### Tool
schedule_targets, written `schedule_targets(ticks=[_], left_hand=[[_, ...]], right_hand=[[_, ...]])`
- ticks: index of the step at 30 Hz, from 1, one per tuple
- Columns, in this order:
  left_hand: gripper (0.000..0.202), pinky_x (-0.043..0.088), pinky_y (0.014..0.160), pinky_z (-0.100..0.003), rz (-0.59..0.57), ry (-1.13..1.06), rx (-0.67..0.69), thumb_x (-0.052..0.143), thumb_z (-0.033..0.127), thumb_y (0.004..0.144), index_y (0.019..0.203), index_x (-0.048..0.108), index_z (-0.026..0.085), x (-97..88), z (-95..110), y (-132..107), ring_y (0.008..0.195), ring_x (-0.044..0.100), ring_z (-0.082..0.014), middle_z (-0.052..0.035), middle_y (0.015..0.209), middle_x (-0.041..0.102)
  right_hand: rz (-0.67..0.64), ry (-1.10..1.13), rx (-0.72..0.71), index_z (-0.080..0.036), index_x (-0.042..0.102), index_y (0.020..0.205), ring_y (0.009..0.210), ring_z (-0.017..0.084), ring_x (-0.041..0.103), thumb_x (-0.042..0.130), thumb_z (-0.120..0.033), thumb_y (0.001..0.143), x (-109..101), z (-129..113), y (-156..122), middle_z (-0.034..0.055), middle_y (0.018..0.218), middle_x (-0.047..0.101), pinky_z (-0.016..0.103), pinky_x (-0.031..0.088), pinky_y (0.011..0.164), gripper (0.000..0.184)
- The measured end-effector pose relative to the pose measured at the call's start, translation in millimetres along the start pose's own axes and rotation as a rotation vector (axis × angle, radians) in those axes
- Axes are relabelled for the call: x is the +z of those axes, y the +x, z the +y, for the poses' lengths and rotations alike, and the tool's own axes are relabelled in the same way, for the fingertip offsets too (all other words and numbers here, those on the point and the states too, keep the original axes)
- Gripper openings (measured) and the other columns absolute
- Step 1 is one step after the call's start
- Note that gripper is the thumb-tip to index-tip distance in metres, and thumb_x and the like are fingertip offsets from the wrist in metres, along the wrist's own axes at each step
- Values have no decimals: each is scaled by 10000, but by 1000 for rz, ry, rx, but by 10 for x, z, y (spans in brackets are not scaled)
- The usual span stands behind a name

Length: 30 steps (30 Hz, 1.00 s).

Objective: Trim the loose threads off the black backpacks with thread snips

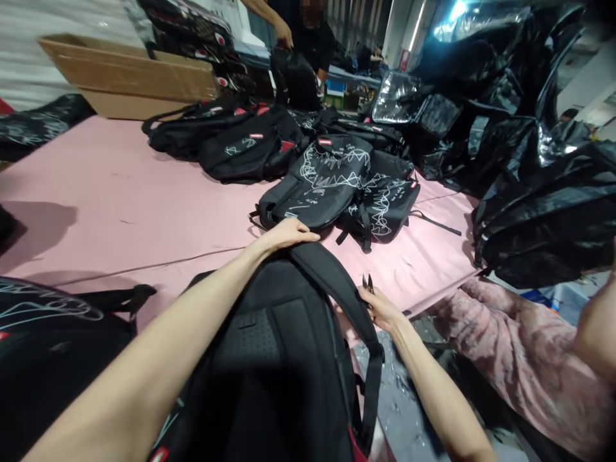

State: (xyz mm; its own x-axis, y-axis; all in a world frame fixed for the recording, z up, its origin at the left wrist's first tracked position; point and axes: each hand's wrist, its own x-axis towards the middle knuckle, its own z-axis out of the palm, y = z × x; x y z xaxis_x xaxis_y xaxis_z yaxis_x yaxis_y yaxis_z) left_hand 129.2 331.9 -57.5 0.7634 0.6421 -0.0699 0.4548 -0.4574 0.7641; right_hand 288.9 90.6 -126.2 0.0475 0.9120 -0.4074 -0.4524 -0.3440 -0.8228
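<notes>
A black backpack [289, 301] stands in front of me, its padded back panel facing me. My left hand [291, 233] is closed at its top, where the padded shoulder strap [332, 276] begins; part of the fingers is hidden behind it. The strap arches to the right and runs down the bag's side. Beside the strap's outer edge, my right hand [382, 309] is closed around a small pair of thread snips [367, 283], blades pointing up and slightly apart.
Black backpacks with white scribble prints [332, 173] lie across the pink table [120, 192]. Another bag [58, 359] is at my left. A cardboard box [129, 77] stands at the back left. Black plastic-wrapped bags are piled at right, near a person's patterned trousers [510, 346]. Another person handles a bag behind.
</notes>
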Motion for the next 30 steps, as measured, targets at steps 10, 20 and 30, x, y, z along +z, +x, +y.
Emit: schedule_targets(ticks=[10, 20, 30], left_hand=[[397, 341, 585, -226, 110, 170, -18, 535, 551, 705, 679, 656, 173, 56, -56, -131, 623, 515, -147, -3, 626, 591], [696, 308, 950, -569, 446, 861, -141, 512, 456, 773, 1362, 283, 166, 519, 143, -1918, 1284, 248, -375, -175, 1392, 349], [431, 458, 706, -418, 610, 618, -605, 393, 445, 794, 1005, 659, 180, -433, -214, -2809, 812, 616, -326, -118, 880, 679]], right_hand=[[50, 380, 78, -100, 633, 875, 589, 146, 658, 577, -258, 812, 103, 130, -73, 73, 717, 708, 207, 533, 505, 179], [-22, 449, 79, -84, 611, 880, 686, 176, 680, 580, -294, 822, 177, 112, -171, 109, 752, 711, 240, 564, 561, 220], [132, 221, -29, -148, 629, 734, 398, 130, 569, 674, -317, 723, 300, 123, -411, 29, 536, 652, 206, 466, 346, 175]])
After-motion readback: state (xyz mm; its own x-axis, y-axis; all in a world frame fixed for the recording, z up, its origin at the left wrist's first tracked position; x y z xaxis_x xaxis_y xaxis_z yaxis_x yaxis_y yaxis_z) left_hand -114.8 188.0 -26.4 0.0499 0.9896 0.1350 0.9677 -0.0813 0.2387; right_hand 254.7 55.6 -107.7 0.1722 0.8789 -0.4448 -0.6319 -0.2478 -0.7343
